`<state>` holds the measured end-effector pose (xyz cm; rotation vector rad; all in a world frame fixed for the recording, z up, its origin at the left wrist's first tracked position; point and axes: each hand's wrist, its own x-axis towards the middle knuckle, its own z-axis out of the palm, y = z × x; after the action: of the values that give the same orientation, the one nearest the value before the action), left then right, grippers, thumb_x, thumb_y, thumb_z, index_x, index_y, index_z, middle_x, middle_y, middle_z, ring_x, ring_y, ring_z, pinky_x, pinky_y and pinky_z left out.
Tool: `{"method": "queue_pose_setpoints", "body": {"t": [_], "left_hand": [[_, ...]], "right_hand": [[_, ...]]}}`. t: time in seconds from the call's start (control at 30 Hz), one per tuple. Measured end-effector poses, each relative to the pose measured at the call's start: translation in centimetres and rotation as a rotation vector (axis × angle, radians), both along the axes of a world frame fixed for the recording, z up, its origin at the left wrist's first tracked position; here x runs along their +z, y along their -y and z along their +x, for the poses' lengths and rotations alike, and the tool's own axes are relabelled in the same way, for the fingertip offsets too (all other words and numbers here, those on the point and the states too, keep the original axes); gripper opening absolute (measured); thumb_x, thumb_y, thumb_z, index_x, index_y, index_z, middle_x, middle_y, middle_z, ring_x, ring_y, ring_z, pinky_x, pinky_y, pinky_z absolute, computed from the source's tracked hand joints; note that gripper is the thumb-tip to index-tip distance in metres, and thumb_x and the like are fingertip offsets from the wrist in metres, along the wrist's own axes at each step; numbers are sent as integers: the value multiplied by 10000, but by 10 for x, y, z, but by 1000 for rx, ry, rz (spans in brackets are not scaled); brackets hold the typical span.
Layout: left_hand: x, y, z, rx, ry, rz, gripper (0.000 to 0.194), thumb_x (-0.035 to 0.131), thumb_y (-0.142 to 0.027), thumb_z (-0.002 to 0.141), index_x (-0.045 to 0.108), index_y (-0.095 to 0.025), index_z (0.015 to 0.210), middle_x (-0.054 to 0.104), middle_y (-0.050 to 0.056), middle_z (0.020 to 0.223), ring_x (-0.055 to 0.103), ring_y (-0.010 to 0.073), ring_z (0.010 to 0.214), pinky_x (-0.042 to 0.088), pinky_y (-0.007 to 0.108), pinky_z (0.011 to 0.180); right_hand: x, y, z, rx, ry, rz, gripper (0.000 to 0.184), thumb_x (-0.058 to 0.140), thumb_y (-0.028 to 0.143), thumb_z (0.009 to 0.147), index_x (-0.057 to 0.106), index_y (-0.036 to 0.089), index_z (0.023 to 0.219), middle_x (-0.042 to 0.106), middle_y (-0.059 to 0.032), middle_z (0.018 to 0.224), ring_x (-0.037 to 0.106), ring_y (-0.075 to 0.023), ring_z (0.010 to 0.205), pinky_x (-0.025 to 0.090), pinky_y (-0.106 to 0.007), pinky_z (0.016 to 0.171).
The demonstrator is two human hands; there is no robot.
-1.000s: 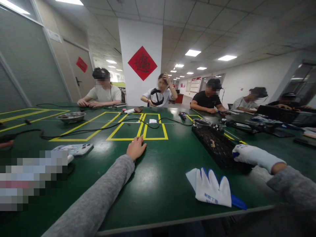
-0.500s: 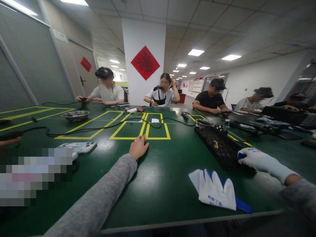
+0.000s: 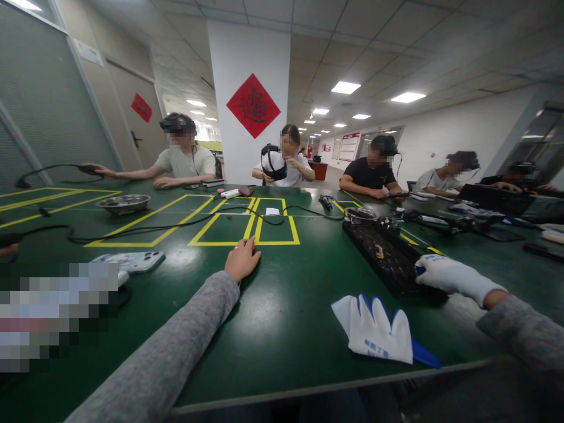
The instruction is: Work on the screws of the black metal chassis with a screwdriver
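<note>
My left hand (image 3: 242,259) is bare and lies on the green table, its fingers stretched forward near the lower edge of a yellow tape outline. A small red spot shows by its fingertips, too small to name. My right hand (image 3: 436,272) wears a white and blue work glove and is closed on the near right edge of a long black tray (image 3: 396,271). Small yellowish pieces (image 3: 379,251) lie in the tray. Between my hands and closer to me, a second white and blue glove (image 3: 379,332) lies flat on the table.
A phone (image 3: 132,261) lies left of my left forearm, beside a blurred-out patch. A metal bowl (image 3: 123,203), a black cable (image 3: 185,224) and a white paper (image 3: 272,211) are farther back. Several people sit across the table. Another metal bowl (image 3: 361,214) stands behind the tray.
The view has shifted slightly, while both my hands keep their places. The person at the back left has stretched an arm sideways, and the person in the middle has lowered a raised hand.
</note>
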<state>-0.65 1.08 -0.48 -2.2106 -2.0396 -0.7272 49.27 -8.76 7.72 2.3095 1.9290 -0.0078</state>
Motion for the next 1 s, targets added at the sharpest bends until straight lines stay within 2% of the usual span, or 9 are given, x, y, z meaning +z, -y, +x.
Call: {"method": "queue_pose_setpoints", "body": {"t": [0.1, 0.2, 0.3, 0.43, 0.6, 0.8, 1.0], "left_hand": [[0, 1, 0, -5, -5, 2, 551, 390, -402, 808, 319, -194, 1313, 427, 117, 1247, 461, 245, 1103, 381, 347, 886], [-1, -1, 0, -11, -14, 10, 549, 389, -401, 806, 327, -185, 1307, 443, 115, 1229, 465, 241, 1096, 379, 341, 891], [-2, -2, -1, -9, -22, 19, 546, 388, -402, 806, 331, -186, 1303, 445, 112, 1226, 467, 237, 1093, 379, 335, 890], [-2, -2, 0, -9, -27, 15, 546, 385, -409, 806, 332, -189, 1303, 439, 113, 1234, 471, 240, 1088, 385, 339, 880], [-1, -1, 0, -10, -16, 1, 545, 382, -404, 809, 327, -189, 1307, 427, 115, 1248, 472, 239, 1087, 382, 341, 887], [-1, -1, -1, -9, -4, 7, 545, 389, -393, 805, 331, -186, 1305, 434, 114, 1240, 471, 241, 1089, 380, 341, 892], [-2, -2, -2, -10, -5, 24, 543, 390, -395, 806, 329, -189, 1305, 431, 117, 1244, 473, 237, 1091, 382, 338, 889]], "right_hand": [[11, -4, 1, -65, -133, -93, 235, 596, 330, 606, 639, 160, 763, 628, -74, 744, 589, -200, 655, 433, -282, 570], [25, -7, 5, -98, -254, -77, 251, 577, 325, 634, 639, 135, 785, 633, -76, 747, 589, -182, 645, 439, -264, 566], [31, -9, 11, -122, -263, -45, 261, 612, 316, 603, 637, 124, 779, 635, -79, 755, 590, -180, 650, 449, -266, 585], [23, -9, 14, -146, -241, -81, 292, 635, 306, 572, 635, 145, 816, 635, -80, 795, 591, -181, 643, 446, -267, 553], [9, -8, 11, -156, -115, -117, 335, 614, 342, 577, 610, 177, 868, 623, -81, 828, 583, -189, 630, 420, -275, 510], [8, -7, 7, -19, -2, -105, 283, 605, 329, 580, 606, 185, 823, 616, -74, 815, 581, -186, 644, 413, -283, 563], [10, -1, -11, 123, 203, -22, 244, 583, 316, 595, 592, 185, 800, 610, -98, 862, 590, -252, 760, 422, -343, 676]]}}
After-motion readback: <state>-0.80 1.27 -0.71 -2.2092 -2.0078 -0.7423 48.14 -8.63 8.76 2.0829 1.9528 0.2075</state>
